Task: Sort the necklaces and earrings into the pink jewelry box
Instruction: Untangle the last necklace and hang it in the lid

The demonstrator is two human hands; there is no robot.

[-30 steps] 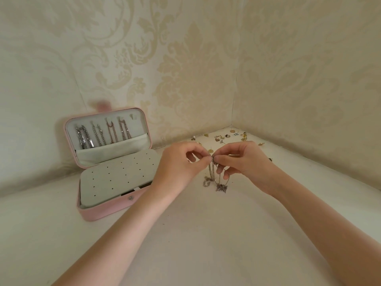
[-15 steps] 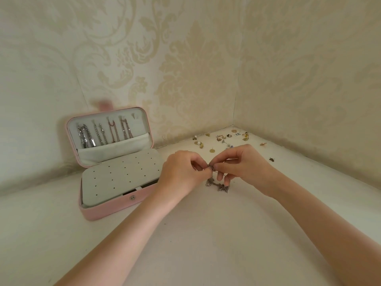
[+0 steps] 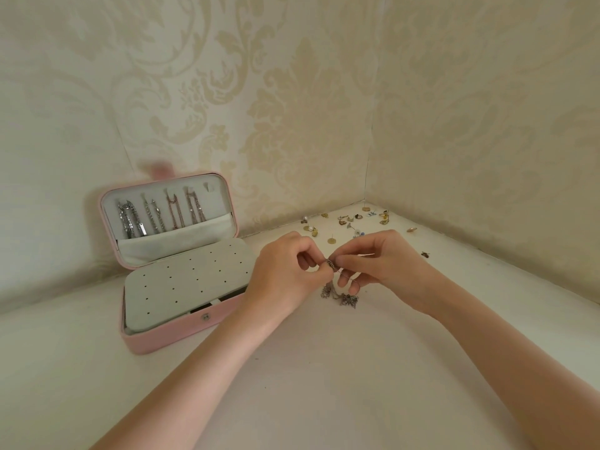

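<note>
Damask-papered walls cornered a white table (image 3: 324,384). Between the left hand (image 3: 285,274) and right hand (image 3: 386,264), both pinching its clasp, hung a thin silver pendant necklace (image 3: 341,292): light, limp, tangle-prone, best held there. Left stood the open pink jewelry box (image 3: 168,342). Pendants had sunk lower, touching the table.

One open pink jewelry box (image 3: 181,332); four silver and rose chain necklaces (image 3: 160,214) hung in lid; roughly twenty small loose earrings (image 3: 352,222); two hands.

walls (image 3: 308,92): cream damask (corner) | surface (image 3: 324,384): white | light: soft
</note>
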